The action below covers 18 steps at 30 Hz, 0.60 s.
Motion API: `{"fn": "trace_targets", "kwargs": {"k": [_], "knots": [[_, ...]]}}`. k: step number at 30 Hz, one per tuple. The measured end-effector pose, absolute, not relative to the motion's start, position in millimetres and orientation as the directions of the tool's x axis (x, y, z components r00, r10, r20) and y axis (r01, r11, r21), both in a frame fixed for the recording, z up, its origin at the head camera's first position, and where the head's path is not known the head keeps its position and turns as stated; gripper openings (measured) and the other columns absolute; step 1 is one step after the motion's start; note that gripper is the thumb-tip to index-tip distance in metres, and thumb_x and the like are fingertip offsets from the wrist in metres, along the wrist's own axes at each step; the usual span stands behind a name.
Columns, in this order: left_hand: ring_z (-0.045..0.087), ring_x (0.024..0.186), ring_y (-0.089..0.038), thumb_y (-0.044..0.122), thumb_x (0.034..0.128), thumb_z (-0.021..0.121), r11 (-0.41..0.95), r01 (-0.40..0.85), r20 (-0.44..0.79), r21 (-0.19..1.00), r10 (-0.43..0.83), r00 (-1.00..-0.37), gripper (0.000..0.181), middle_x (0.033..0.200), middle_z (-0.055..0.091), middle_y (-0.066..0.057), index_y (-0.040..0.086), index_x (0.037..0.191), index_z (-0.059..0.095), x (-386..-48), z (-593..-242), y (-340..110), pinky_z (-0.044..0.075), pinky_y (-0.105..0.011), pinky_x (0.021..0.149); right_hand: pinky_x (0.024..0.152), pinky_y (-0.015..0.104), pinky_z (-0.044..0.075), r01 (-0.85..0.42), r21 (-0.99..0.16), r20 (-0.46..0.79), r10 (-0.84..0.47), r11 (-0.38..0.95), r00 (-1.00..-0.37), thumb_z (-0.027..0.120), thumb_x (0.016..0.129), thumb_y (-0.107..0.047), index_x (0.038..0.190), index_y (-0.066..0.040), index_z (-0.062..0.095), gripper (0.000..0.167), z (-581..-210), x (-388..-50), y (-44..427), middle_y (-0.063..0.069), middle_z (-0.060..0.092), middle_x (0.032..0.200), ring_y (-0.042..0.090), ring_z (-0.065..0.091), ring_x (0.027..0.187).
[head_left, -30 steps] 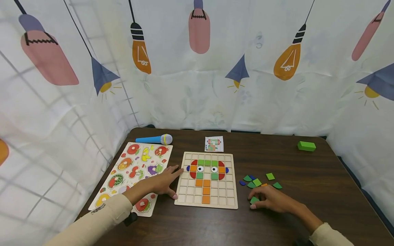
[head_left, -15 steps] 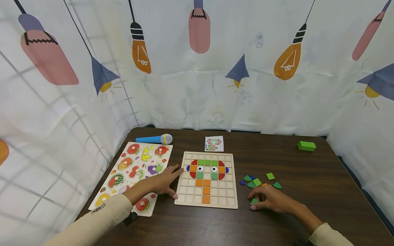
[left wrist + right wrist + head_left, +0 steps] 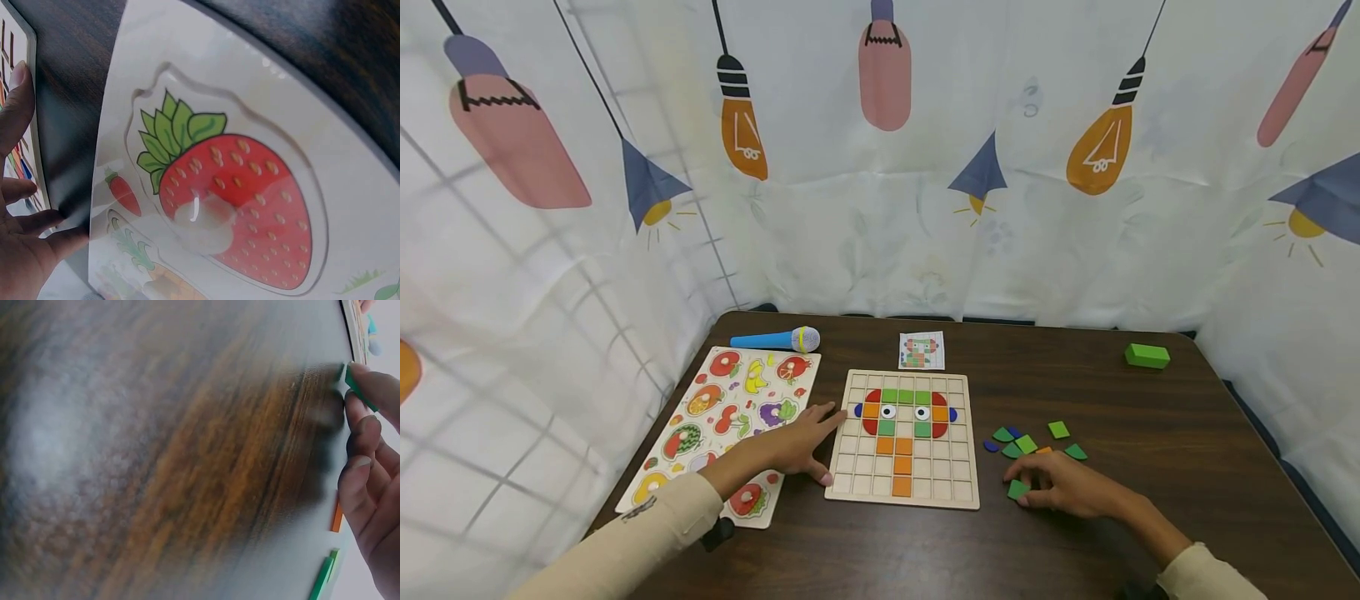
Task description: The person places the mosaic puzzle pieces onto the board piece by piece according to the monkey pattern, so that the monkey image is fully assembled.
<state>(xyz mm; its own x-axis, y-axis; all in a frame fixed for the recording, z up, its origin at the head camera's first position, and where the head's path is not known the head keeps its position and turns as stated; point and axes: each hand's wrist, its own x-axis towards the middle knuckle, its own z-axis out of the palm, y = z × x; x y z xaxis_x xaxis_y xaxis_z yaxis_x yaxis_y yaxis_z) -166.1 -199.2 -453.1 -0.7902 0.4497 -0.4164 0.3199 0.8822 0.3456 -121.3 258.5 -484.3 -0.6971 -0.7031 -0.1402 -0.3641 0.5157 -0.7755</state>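
My right hand (image 3: 1060,486) is low over the table, right of the wooden grid board (image 3: 943,479), and pinches a small green tile (image 3: 1018,489) between thumb and fingertips. In the right wrist view the tile (image 3: 360,389) shows nearly edge-on against the thumb, so its full outline is hard to tell. My left hand (image 3: 805,443) rests at the grid board's left edge with fingers spread, its thumb near the lower left corner. On the board sits a face pattern of red, orange, green and blue pieces with two eye pieces, and orange squares (image 3: 902,467) below.
Loose green, blue and orange pieces (image 3: 1025,444) lie beyond my right hand. A pattern card (image 3: 921,351) lies behind the board. The fruit puzzle board (image 3: 810,373) is under my left forearm, a toy microphone (image 3: 771,341) behind it. A green block (image 3: 1147,357) stands far right.
The green tile has turned in my right fingertips and now shows more of its face. My left hand and the board have stayed in place.
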Motion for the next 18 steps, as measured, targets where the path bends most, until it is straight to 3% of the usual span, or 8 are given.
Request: {"fn": "trace_targets", "kwargs": {"k": [6, 18], "knots": [[0.015, 0.153, -0.042, 0.045, 0.0762, 0.085, 0.886, 0.305, -0.423, 0.349, 0.439, -0.793, 0.105, 0.166, 0.018, -0.016, 0.019, 0.160, 0.027, -166.0, -453.2, -198.8, 0.032, -0.063, 0.115, 0.056, 0.021, 0.048, -0.386, -0.781, -0.098, -0.706, 0.492, -0.702, 0.067, 0.098, -0.029, 0.124, -0.017, 0.064, 0.030, -485.2, -121.6, 257.3, -0.010, 0.061, 0.084, -0.003, 0.052, 0.062], [0.015, 0.154, -0.040, 0.046, 0.0769, 0.084, 0.889, 0.310, -0.425, 0.337, 0.438, -0.793, 0.104, 0.167, 0.016, -0.014, 0.023, 0.160, 0.025, -167.0, -455.7, -198.8, 0.033, -0.061, 0.115, 0.050, 0.024, 0.049, -0.327, -0.799, -0.126, -0.672, 0.505, -0.730, 0.066, 0.098, -0.033, 0.125, -0.013, 0.066, 0.033, -483.7, -123.3, 253.1, -0.007, 0.059, 0.079, 0.001, 0.054, 0.054]]}}
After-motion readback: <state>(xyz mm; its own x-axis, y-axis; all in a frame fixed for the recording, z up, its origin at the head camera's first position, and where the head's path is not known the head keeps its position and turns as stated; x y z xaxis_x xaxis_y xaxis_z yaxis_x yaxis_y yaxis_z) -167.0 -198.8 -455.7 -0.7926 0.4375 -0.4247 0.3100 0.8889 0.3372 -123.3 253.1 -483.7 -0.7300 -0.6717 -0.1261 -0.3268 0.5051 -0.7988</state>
